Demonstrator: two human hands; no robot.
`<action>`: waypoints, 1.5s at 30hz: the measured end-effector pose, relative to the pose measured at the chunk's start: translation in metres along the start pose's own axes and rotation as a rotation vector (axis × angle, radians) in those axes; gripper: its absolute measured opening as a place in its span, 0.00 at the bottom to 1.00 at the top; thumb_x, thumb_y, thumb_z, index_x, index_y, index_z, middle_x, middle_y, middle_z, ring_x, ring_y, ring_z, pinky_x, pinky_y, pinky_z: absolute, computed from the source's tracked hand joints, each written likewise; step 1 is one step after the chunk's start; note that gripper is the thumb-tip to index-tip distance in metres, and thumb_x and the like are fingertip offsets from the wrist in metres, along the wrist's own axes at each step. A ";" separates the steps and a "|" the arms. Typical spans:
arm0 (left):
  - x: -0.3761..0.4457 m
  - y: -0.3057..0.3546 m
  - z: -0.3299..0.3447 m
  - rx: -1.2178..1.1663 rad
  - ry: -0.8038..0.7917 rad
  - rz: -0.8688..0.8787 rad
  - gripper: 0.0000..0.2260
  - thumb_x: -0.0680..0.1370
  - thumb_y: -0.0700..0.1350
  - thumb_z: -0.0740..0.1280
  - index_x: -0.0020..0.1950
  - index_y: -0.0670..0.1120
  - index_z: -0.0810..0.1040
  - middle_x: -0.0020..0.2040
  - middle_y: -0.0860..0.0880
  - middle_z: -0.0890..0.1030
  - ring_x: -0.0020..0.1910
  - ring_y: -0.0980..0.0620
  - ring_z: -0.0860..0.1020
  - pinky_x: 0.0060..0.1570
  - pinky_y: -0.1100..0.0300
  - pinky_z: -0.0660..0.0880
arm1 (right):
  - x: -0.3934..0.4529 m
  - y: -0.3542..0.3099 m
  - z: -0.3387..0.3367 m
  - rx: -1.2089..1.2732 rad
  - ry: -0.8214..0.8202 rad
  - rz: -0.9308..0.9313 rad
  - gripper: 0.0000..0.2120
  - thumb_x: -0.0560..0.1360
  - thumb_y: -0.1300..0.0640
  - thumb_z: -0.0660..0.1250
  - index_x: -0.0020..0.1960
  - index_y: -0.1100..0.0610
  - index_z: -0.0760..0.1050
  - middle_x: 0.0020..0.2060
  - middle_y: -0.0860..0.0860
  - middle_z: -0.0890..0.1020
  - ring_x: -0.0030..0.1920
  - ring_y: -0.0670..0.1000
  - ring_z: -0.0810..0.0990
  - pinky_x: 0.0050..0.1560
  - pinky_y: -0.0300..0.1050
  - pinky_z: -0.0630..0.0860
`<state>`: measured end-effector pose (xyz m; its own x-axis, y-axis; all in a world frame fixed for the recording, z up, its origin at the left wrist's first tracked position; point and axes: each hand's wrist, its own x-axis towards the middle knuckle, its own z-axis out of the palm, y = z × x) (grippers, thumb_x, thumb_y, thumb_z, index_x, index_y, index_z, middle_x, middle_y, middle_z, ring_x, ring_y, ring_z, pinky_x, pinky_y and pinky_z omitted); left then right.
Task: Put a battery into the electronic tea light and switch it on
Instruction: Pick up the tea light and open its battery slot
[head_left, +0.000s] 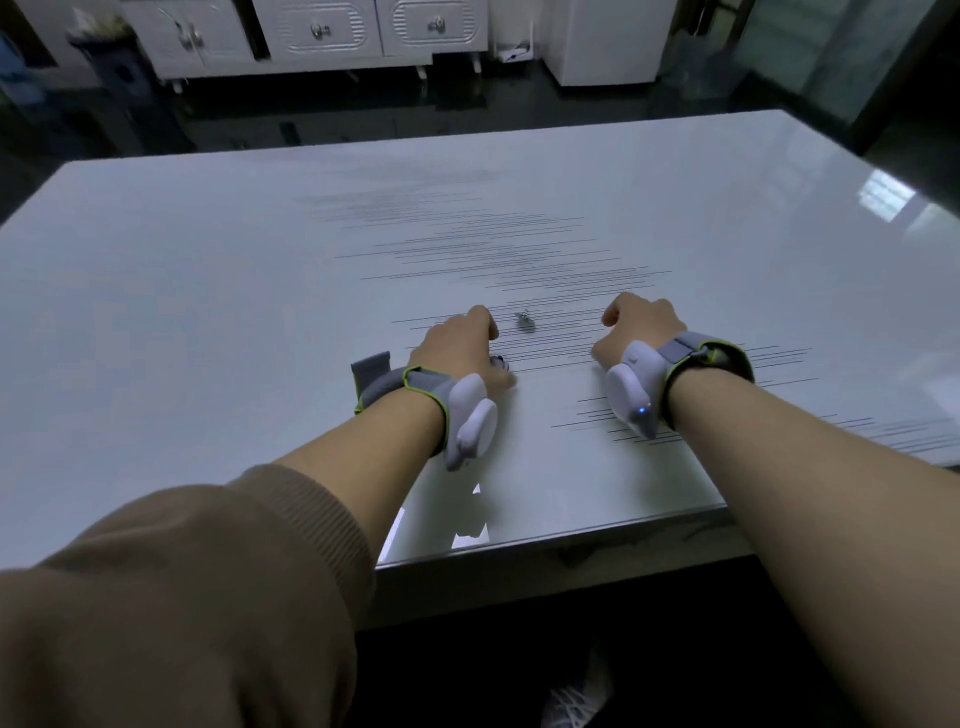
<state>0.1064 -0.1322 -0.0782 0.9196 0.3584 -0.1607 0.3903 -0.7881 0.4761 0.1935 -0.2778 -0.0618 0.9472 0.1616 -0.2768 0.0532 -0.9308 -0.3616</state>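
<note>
My left hand (460, 345) rests on the white table (208, 312), its fingers curled around a small white round object (498, 361), probably the tea light, of which only an edge shows under the thumb. A tiny grey metallic object (525, 320) lies on the table between my hands, just right of my left knuckles; it is too small to identify. My right hand (636, 327) sits about a hand's width to the right, fingers curled in a loose fist, with nothing visible in it. Both wrists wear grey straps with white sensor units.
The table's near edge (571, 540) runs below my forearms. Beyond the far edge are a dark floor and white cabinets (322, 31). A shoe (576, 701) shows under the table.
</note>
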 end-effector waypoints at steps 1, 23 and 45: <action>0.001 0.001 0.000 0.002 0.007 0.003 0.19 0.73 0.47 0.68 0.62 0.45 0.71 0.60 0.44 0.77 0.60 0.42 0.74 0.58 0.48 0.74 | 0.001 0.002 0.001 -0.009 -0.018 -0.009 0.20 0.72 0.60 0.61 0.64 0.53 0.70 0.65 0.58 0.67 0.61 0.63 0.72 0.56 0.49 0.70; 0.064 0.026 0.003 0.118 0.022 0.045 0.08 0.76 0.42 0.64 0.53 0.48 0.78 0.57 0.45 0.81 0.56 0.42 0.77 0.50 0.54 0.74 | 0.034 -0.001 -0.001 0.190 -0.038 -0.161 0.13 0.75 0.56 0.63 0.59 0.51 0.77 0.58 0.53 0.81 0.55 0.54 0.79 0.44 0.38 0.68; -0.022 0.022 -0.065 -0.186 0.162 0.049 0.04 0.76 0.43 0.63 0.46 0.48 0.77 0.52 0.44 0.83 0.53 0.43 0.78 0.47 0.57 0.73 | -0.044 -0.063 -0.011 0.668 -0.158 -0.311 0.10 0.75 0.65 0.62 0.54 0.60 0.77 0.43 0.59 0.81 0.42 0.57 0.79 0.60 0.61 0.77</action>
<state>0.0922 -0.1250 -0.0082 0.9125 0.4090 0.0002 0.3165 -0.7063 0.6332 0.1524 -0.2301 -0.0172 0.8607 0.4763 -0.1796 0.0602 -0.4456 -0.8932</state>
